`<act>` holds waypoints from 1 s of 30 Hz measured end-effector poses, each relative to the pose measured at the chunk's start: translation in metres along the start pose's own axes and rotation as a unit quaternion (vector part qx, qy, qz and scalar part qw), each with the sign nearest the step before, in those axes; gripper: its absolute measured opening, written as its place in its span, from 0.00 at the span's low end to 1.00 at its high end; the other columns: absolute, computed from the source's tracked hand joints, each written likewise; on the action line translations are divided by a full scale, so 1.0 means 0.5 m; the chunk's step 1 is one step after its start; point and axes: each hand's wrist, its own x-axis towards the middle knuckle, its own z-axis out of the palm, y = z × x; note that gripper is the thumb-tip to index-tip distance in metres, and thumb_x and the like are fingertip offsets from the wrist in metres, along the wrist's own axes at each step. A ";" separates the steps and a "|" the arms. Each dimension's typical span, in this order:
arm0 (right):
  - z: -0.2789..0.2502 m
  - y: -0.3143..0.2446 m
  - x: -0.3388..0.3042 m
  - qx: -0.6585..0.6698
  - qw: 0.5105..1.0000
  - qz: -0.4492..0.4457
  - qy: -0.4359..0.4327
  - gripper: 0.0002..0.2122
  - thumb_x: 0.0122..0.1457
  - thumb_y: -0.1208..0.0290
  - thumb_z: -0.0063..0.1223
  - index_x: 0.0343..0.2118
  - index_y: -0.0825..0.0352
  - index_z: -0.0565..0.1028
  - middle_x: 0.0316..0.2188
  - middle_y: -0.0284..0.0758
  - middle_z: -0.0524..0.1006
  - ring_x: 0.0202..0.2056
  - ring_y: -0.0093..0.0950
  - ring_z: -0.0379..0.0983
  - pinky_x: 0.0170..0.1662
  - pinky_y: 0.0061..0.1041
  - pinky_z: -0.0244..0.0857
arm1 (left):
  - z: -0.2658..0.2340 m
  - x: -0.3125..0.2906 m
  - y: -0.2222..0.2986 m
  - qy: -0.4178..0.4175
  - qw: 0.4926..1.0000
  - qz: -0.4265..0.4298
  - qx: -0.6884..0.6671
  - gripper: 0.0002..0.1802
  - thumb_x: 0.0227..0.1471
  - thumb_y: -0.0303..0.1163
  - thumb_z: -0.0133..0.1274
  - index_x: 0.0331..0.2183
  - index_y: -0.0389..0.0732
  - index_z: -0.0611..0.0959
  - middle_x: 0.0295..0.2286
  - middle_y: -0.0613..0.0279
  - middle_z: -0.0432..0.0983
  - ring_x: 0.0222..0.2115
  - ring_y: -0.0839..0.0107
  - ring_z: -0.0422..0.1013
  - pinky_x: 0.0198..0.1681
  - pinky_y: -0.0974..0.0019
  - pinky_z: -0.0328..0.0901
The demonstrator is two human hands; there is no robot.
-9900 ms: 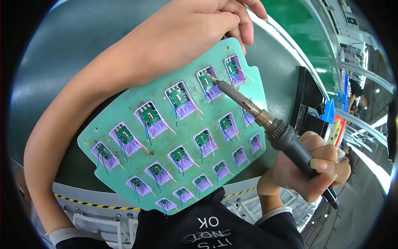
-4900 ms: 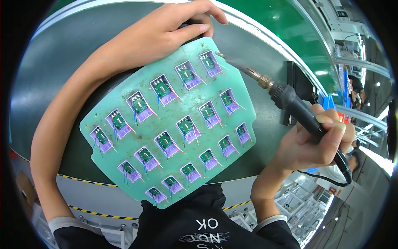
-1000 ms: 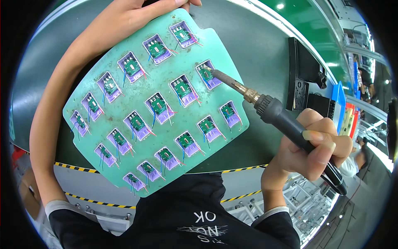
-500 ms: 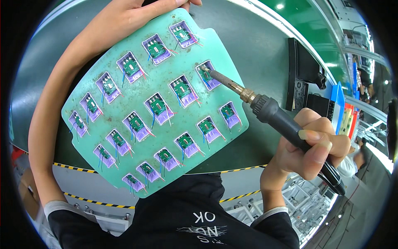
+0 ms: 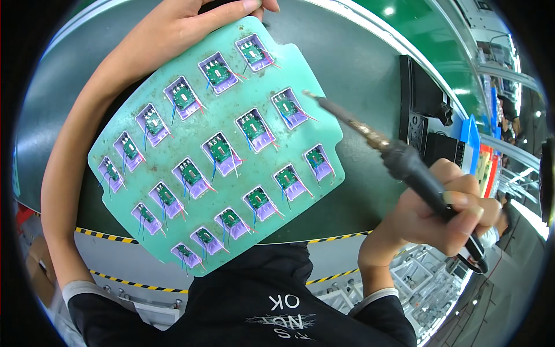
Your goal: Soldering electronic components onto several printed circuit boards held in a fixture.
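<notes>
Through the head camera I have the green board (image 5: 173, 139) as my landmark, lying aslant over the dark worktop (image 5: 358, 87), its near end overlapping the black shirt (image 5: 248, 301); its face is speckled with brownish stains and carries three slanting rows of purple housings (image 5: 296, 118), each with a small green circuit board (image 5: 252, 125) and thin red, blue, white or dark wires spilling out. My right hand (image 5: 445, 208), right of the green board, has its fingers closed around the handle of a soldering iron (image 5: 404, 165); the iron's tip is over the board's right part, just beside a housing, and I cannot tell whether it touches the surface. My left hand (image 5: 211, 20) is at the board's far edge, fingers bent and cut off by the view, so I cannot tell whether they grip anything; its forearm curves round the board's left side. The worktop looks smooth and dull around the board; beyond it runs a pale rail (image 5: 399, 49); to the board's right stand black equipment (image 5: 413, 104) and a blue bin (image 5: 471, 141); below the board are striped yellow-and-black tape (image 5: 139, 283) and, lower right, pale metal frames (image 5: 416, 289).
</notes>
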 end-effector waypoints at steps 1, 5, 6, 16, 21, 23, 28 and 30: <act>-0.031 -0.005 0.009 0.025 0.999 0.008 -0.025 0.11 0.61 0.68 0.50 0.28 0.66 0.62 0.15 0.35 0.71 0.09 0.19 0.53 0.12 0.21 0.48 | 0.003 0.003 0.001 -0.001 1.000 -0.002 -0.013 0.11 0.61 0.27 0.45 0.42 0.33 0.78 0.32 0.63 0.76 0.34 0.78 0.71 0.38 0.74 0.66; -0.048 0.018 0.031 -0.011 0.994 -0.055 0.097 0.09 0.57 0.70 0.46 0.23 0.66 0.62 0.11 0.25 0.55 0.09 0.14 0.45 0.14 0.15 0.40 | 0.008 0.056 -0.106 -0.080 0.854 0.450 -0.249 0.12 0.62 0.29 0.45 0.43 0.33 0.78 0.32 0.63 0.76 0.34 0.78 0.71 0.39 0.74 0.66; -0.069 0.015 0.034 0.040 0.995 -0.025 0.083 0.10 0.57 0.70 0.47 0.23 0.65 0.62 0.10 0.25 0.55 0.09 0.13 0.44 0.15 0.15 0.40 | 0.006 0.023 -0.042 -0.035 0.965 0.220 -0.141 0.12 0.63 0.30 0.45 0.42 0.33 0.78 0.31 0.64 0.76 0.34 0.78 0.71 0.39 0.74 0.66; -0.067 0.018 0.030 0.060 0.993 0.001 0.101 0.09 0.59 0.68 0.42 0.23 0.64 0.66 0.08 0.25 0.58 0.08 0.12 0.45 0.15 0.13 0.42 | 0.003 0.071 -0.130 -0.065 0.870 0.455 -0.177 0.13 0.61 0.31 0.47 0.32 0.34 0.82 0.28 0.61 0.76 0.32 0.74 0.71 0.38 0.69 0.65; -0.066 0.018 0.032 0.049 0.998 -0.010 0.044 0.10 0.60 0.68 0.41 0.23 0.66 0.67 0.08 0.26 0.58 0.07 0.13 0.46 0.12 0.13 0.42 | 0.001 0.021 -0.039 -0.005 0.996 0.061 0.058 0.11 0.60 0.30 0.49 0.31 0.34 0.82 0.28 0.62 0.76 0.32 0.75 0.71 0.38 0.70 0.65; -0.047 0.016 0.026 0.044 0.997 -0.006 0.066 0.10 0.60 0.68 0.41 0.23 0.65 0.66 0.08 0.27 0.58 0.06 0.14 0.46 0.11 0.13 0.42 | 0.013 0.070 -0.111 -0.066 0.863 0.459 -0.198 0.11 0.60 0.30 0.50 0.31 0.34 0.82 0.28 0.62 0.76 0.32 0.75 0.71 0.38 0.71 0.65; -0.030 0.010 0.011 0.074 0.995 0.001 0.063 0.09 0.56 0.72 0.45 0.23 0.66 0.60 0.15 0.33 0.66 0.06 0.16 0.48 0.10 0.17 0.45 | 0.012 0.076 -0.133 -0.067 0.863 0.459 -0.199 0.11 0.60 0.30 0.49 0.30 0.34 0.81 0.28 0.63 0.75 0.31 0.76 0.70 0.37 0.71 0.65; -0.020 0.017 0.000 0.096 0.995 0.011 0.041 0.08 0.56 0.73 0.45 0.24 0.67 0.60 0.16 0.33 0.68 0.07 0.17 0.49 0.10 0.18 0.47 | 0.007 0.051 -0.105 -0.066 0.868 0.452 -0.196 0.11 0.60 0.30 0.49 0.30 0.34 0.81 0.28 0.63 0.75 0.31 0.76 0.70 0.36 0.71 0.64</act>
